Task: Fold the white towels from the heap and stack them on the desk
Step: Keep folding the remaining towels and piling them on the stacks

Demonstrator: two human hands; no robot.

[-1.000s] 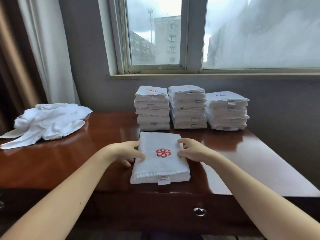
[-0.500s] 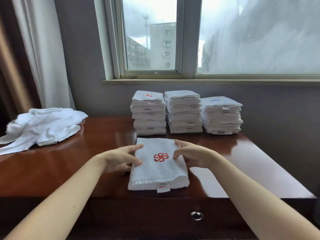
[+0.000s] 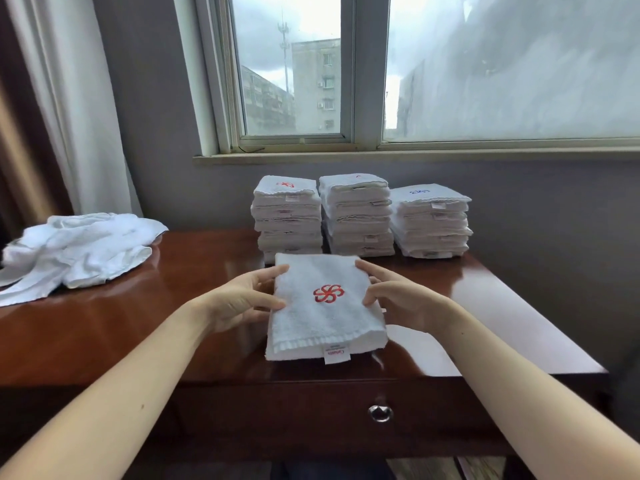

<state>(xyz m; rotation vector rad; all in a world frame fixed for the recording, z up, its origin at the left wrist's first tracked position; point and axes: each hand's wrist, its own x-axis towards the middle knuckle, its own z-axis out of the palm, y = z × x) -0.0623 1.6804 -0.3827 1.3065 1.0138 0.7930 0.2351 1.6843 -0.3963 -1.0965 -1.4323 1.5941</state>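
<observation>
- The folded towel [image 3: 325, 306] is in the middle of the tabletop [image 3: 104, 327], near the front edge and just in front of the stacks. Its red pinwheel emblem faces up and a small label hangs from its near edge.
- The left hand [image 3: 239, 301] grips the towel's left edge. The thumb lies on the top face, the forefinger reaches along the edge toward the far corner, and the other fingers are tucked out of sight below.
- The right hand [image 3: 398, 301] grips the right edge in the same way, its fingers curled onto the side and top of the cloth.
- I cannot tell whether the towel lies flat on the wood or is raised a little off it.
- Three stacks of folded towels stand in a row at the back of the tabletop, close to the wall under the window sill [image 3: 415, 157].
- The left stack [image 3: 287, 220] has a red emblem on top, and the far edge of the held towel overlaps its base in this view.
- The middle stack [image 3: 356, 216] stands just beside the left one and looks slightly taller.
- The right stack [image 3: 431, 223] has a blue emblem on top.
- The heap of unfolded towels [image 3: 79, 247] lies crumpled at the far left of the tabletop, well apart from the hands and stacks.
- A round metal drawer knob [image 3: 380, 412] sits on the desk front below the towel.
- A pale curtain [image 3: 69, 98] hangs at the left, and grey buildings show through the window [image 3: 294, 81].
</observation>
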